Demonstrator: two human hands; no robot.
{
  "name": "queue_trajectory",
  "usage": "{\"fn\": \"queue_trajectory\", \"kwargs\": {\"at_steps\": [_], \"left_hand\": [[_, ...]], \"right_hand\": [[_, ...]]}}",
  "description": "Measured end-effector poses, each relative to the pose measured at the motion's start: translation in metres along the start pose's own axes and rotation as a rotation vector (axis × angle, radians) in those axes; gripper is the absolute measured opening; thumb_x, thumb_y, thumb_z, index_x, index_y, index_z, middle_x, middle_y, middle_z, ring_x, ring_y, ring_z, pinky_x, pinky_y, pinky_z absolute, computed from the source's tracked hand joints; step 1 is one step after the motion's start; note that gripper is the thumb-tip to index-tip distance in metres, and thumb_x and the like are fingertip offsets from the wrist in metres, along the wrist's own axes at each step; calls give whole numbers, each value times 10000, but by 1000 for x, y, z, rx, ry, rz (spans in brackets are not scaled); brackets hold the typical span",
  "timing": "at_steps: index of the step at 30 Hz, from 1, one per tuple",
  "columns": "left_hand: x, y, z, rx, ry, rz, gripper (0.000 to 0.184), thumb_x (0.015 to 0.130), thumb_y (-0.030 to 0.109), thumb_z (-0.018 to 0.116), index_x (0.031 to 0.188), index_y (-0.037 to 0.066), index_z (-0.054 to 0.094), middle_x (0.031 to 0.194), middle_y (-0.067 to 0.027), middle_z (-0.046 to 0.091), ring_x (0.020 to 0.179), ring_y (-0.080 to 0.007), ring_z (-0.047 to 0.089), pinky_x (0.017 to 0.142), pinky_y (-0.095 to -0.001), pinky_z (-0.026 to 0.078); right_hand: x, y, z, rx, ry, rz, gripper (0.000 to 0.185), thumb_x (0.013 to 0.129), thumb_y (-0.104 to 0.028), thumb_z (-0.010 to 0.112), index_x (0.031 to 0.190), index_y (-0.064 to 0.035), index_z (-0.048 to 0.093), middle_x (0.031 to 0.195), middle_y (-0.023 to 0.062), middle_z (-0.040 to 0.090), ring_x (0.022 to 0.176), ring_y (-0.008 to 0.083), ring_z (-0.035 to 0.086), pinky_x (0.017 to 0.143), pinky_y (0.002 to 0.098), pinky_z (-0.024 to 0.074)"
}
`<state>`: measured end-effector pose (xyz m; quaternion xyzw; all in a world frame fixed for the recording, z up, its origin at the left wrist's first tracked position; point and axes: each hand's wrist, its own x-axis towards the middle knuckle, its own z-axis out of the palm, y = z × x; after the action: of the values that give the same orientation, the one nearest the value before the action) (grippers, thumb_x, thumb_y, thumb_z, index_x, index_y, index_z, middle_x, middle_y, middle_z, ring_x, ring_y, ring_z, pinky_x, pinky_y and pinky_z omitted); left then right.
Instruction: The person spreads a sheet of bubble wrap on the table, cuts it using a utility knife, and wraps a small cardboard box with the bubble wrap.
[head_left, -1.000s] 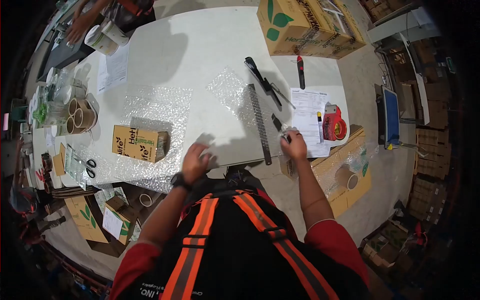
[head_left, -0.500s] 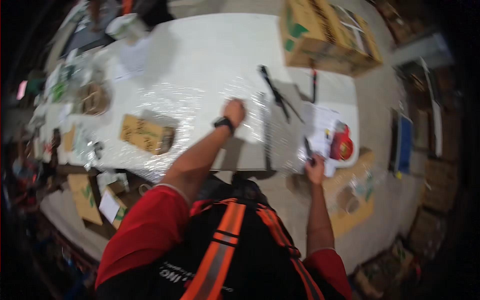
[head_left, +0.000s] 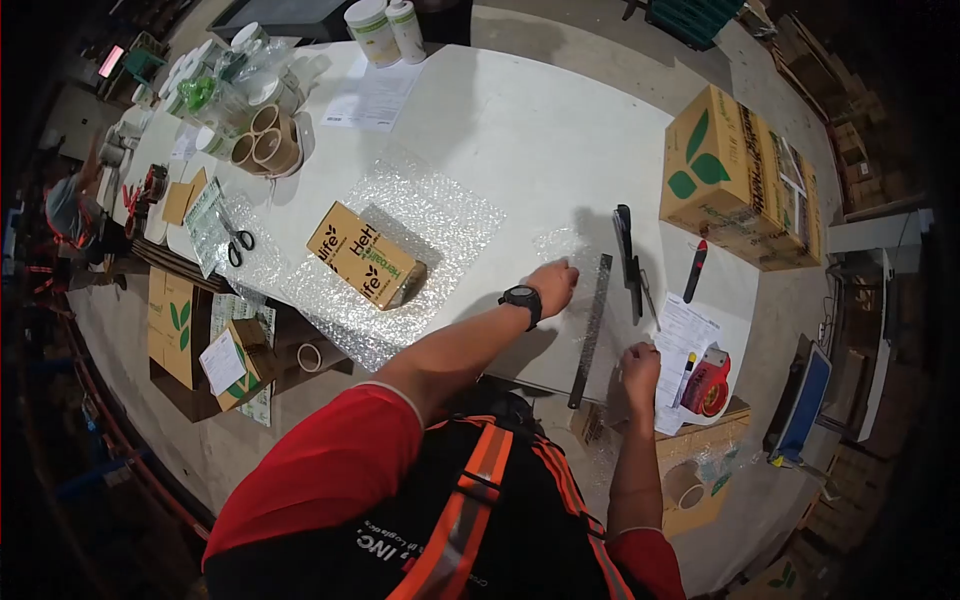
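At ten o'clock, a small carton (head_left: 362,257) lies on bubble wrap (head_left: 462,212); the left hand (head_left: 554,284) has reached across to one o'clock, near the ruler (head_left: 591,332); the right hand (head_left: 640,367) curls at two; neither grip's contents can be told.

Table top (head_left: 520,110): white, smooth, mostly matt. Bubble wrap (head_left: 465,215) was clear plastic, bumpy, very glossy. Small box (head_left: 362,262) and big box (head_left: 695,150) were brown printed cardboard, matt; the big one had shiny clear tape on it. Ruler (head_left: 591,335) looked like dull dark metal. Tape dispenser (head_left: 710,378): red, glossy, looked plastic. Tubes (head_left: 275,152) were matt brown cardboard. Sleeve (head_left: 330,440) was soft red cloth. Floor (head_left: 545,35) looked like dull grey concrete.
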<state>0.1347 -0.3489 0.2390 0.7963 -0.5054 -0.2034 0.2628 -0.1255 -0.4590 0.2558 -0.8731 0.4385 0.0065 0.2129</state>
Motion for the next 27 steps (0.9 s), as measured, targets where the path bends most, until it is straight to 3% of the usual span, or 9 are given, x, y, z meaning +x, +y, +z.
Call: {"fn": "queue_trajectory", "kwargs": {"at_steps": [3,5,7,10,15,17,21,25,27], "left_hand": [[-3,2,-48,-429,-33,-38,278,739,61,535,1010,36,594,779,-162,647,786,-364,610,693,-448,479],[-1,-7,-88,-562,-104,29,230,731,97,620,949,25,642,743,-138,650,717,-273,636,648,-373,496],[0,-12,-137,-691,-159,95,168,741,132,679,844,0,671,715,-102,656,684,-163,637,637,-293,497],[6,-50,-182,-953,-109,125,165,821,153,655,863,-7,664,736,-42,652,708,-121,620,631,-270,491],[-6,-159,-244,-790,-124,-192,127,846,137,649,861,13,671,752,-15,648,705,-79,576,657,-242,475],[-16,-216,-238,-757,-57,-250,109,816,124,675,828,16,671,732,-16,647,671,-81,569,629,-241,466],[-15,-293,-247,-575,-8,-398,102,753,110,704,739,17,664,683,-30,649,638,-104,577,627,-247,466],[-5,-343,-246,-460,109,-460,160,750,184,717,745,30,676,688,-46,655,621,-121,580,636,-282,477],[-2,-350,-254,-181,69,-592,210,730,253,736,744,50,689,700,-72,664,625,-164,606,647,-302,485]], "right_hand": [[-2,-14,-31,233,102,-154,81,784,-75,612,812,-5,581,882,123,617,869,286,580,787,363,461],[-2,-38,-63,312,191,-184,57,788,-38,613,812,-2,576,826,100,616,836,241,589,773,328,463],[10,-58,-94,856,-212,45,199,792,-54,626,976,-7,565,832,91,628,801,172,581,775,295,455],[26,-112,-114,634,-436,-88,300,786,-62,636,1058,13,532,830,74,639,787,142,584,771,287,463],[72,-124,-41,456,-833,-200,184,797,-53,590,964,23,575,772,72,627,716,145,602,702,294,486],[88,-134,-21,677,-697,35,128,814,-65,560,910,13,593,729,72,607,632,135,584,601,279,482],[143,-181,7,639,-666,27,136,848,-116,568,903,4,601,666,41,578,567,121,544,525,263,448],[193,-209,48,427,-493,-78,215,802,-205,636,875,-3,618,703,70,614,587,143,574,559,285,460],[207,-217,62,333,-412,-149,260,788,-251,665,873,-8,625,716,80,626,595,145,580,579,292,466]]}}
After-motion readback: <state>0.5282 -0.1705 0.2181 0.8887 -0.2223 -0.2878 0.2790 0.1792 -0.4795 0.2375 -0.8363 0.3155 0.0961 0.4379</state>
